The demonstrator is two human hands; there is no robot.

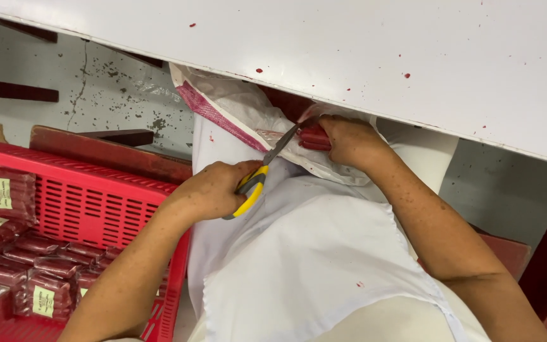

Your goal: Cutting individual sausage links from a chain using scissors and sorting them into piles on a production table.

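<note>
A white table top (362, 57), flecked with small red spots, is seen from above and fills the upper part of the view; its edge runs diagonally from upper left to lower right. Below it, a white apron (311, 266) is spread over the person's lap and takes up the centre and lower middle. At the left, a red plastic crate (90, 196) with slotted walls is placed on the floor just beside the apron. Packs of dark red sausages (33, 266), wrapped in clear film and labelled in pale yellow, are stacked inside it, some upright against the far wall and more lying flat on the bottom. A grey, stained floor (115, 88) is visible beyond the crate.

A clear plastic bag (242, 104) with a pink printed band is held at the table edge, partly tucked under it and resting on the apron. The right hand (349, 140) is clamped on the bag and on the red sausages (314, 136) inside it. The left hand (213, 190) is closed around the yellow and grey handles of a pair of scissors (262, 171). The blades are pointed up and to the right and meet the bag just beside the right hand's fingers. The two hands are kept apart, joined only through the scissors and bag.
</note>
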